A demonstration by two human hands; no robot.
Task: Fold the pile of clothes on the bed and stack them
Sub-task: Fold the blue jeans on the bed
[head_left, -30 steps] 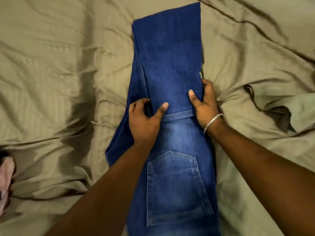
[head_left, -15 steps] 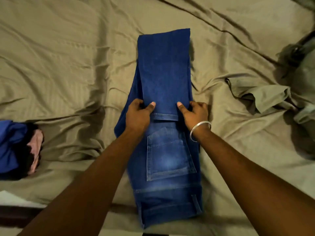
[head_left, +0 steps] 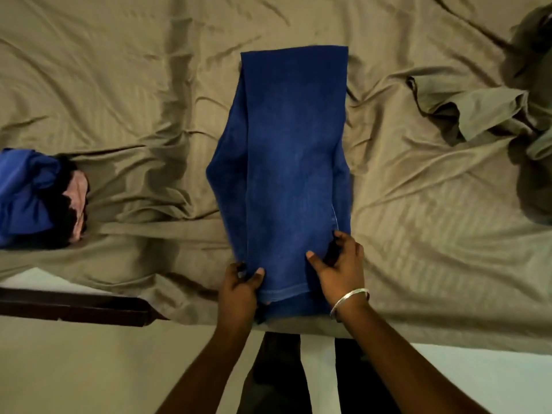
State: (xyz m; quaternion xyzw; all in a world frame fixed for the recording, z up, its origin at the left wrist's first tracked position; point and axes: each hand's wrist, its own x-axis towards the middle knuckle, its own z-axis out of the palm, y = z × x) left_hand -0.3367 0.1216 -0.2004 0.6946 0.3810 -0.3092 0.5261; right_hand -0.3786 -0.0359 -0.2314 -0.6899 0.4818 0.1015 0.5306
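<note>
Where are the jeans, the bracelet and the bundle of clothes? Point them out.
jeans (head_left: pixel 286 162): head view, middle of the folded top layer.
bracelet (head_left: pixel 349 300): head view, band on the right wrist.
bundle of clothes (head_left: pixel 27 192): head view, blue fabric at the left edge.

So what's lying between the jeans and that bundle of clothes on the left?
Only wrinkled olive bedsheet. In the head view, nothing else sits between the jeans and the blue, black and pink bundle.

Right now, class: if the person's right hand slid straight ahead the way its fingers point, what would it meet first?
The right hand already pinches the jeans, so it would ride along more denim first, probably toward the far folded edge.
</note>
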